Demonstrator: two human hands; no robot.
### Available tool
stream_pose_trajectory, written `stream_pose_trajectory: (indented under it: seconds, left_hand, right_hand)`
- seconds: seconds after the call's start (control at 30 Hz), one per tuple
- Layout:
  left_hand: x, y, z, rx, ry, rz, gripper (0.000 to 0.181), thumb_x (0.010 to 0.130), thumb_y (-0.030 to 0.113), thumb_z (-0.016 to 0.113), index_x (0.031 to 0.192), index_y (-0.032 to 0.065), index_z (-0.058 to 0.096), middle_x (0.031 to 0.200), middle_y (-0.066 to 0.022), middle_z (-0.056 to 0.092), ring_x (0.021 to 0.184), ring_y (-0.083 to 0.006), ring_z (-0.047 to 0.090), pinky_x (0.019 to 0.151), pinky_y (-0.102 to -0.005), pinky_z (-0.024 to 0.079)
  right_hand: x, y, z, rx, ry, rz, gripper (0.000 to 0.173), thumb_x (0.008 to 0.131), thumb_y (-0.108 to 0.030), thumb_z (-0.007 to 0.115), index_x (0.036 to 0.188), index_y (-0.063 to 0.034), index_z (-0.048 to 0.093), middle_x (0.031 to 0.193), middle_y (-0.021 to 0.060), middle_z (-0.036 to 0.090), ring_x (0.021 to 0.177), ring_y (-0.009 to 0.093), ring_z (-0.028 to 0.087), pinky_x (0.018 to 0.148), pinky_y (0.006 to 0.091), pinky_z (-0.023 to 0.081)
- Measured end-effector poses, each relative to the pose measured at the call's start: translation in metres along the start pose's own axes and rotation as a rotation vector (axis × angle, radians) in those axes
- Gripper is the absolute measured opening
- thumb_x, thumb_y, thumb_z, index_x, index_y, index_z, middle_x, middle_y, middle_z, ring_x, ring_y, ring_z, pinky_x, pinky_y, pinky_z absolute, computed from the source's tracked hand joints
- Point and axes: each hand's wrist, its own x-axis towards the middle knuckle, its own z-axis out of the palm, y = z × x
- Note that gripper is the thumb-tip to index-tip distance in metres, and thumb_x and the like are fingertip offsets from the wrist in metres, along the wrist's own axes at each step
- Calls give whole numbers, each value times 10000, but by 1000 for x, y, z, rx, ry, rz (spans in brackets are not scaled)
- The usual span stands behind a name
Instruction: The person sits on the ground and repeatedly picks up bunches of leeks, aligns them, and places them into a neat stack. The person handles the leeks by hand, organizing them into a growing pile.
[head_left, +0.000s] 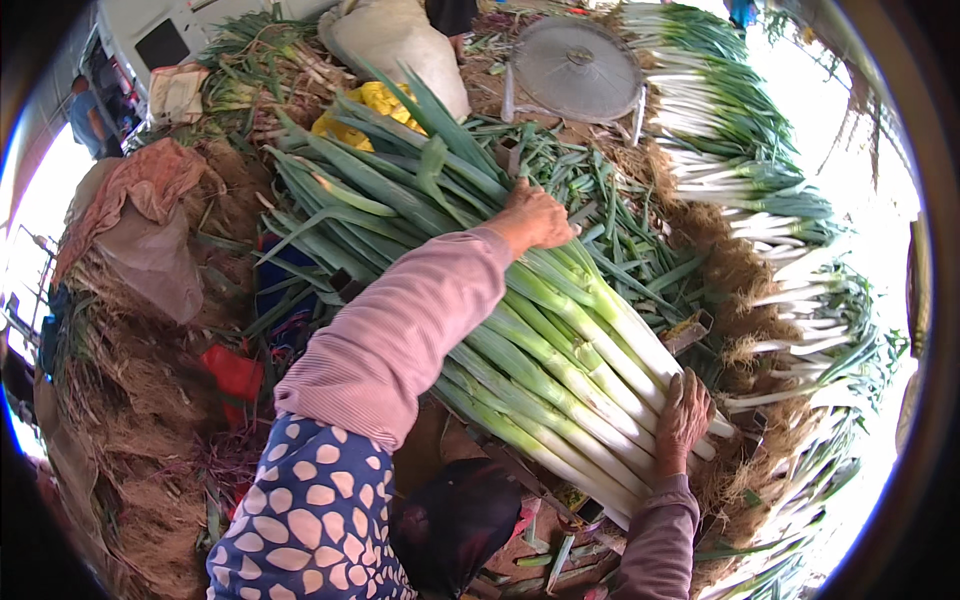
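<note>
A thick bundle of leeks (547, 352) lies slantwise before me, green leaves at the upper left and white stems at the lower right. It rests across a metal frame with square-tube posts (687, 331), mostly hidden underneath. My left hand (531, 216) reaches over the bundle and has its fingers curled around leaves at the far edge, where the green meets the paler part. My right hand (684, 421) is wrapped over the white stems close to their root ends. Its thumb and part of the grip are hard to make out.
A long row of leeks (712, 112) with shaggy roots lines the right side. Cut leaves (615, 210) litter the ground beyond the frame. A round-topped stool (577, 67), a stuffed pale sack (405, 45) and yellow bags (367, 112) stand farther off. Rooty piles (150, 420) cover the left.
</note>
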Motion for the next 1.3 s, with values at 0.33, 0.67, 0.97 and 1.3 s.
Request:
stream_pose_trajectory:
  seconds: [0.33, 0.67, 0.97, 1.3]
  left_hand:
    - [-48, -5, -23, -3, 153, -63, 502, 925, 417, 401, 892, 3, 682, 957, -171, 652, 1007, -293, 562, 965, -449, 324]
    - [-33, -40, -12, -1, 94, 74, 435, 931, 426, 383, 1224, 158, 562, 1205, -113, 556, 1129, -312, 504, 986, -509, 324]
    - [-29, -19, -35, 20, 178, -161, 446, 953, 406, 400, 1362, 230, 430, 1422, -116, 359, 1305, -350, 328, 1064, -597, 176]
    - [-88, 94, -2, 130, 191, 213, 433, 967, 352, 380, 1328, 136, 483, 1431, -123, 368, 1353, -285, 284, 1102, -550, 152]
  right_hand:
    - [-2, 6, -3, -9, 37, -10, 511, 957, -432, 334, 1240, -54, 530, 1219, 150, 545, 1173, 301, 460, 1055, 444, 241]
    - [-10, 25, 9, 202, 5, -41, 537, 841, -395, 535, 1244, -40, 535, 1231, 214, 541, 1143, 349, 499, 1044, 476, 274]
    - [6, 14, 1, 120, 17, 29, 591, 918, -545, 375, 1297, -103, 472, 1294, 144, 492, 1233, 309, 422, 1047, 525, 244]
    - [-99, 96, -161, 670, 14, -270, 302, 836, -195, 611, 1085, -26, 589, 947, 181, 623, 874, 371, 608, 758, 407, 496]
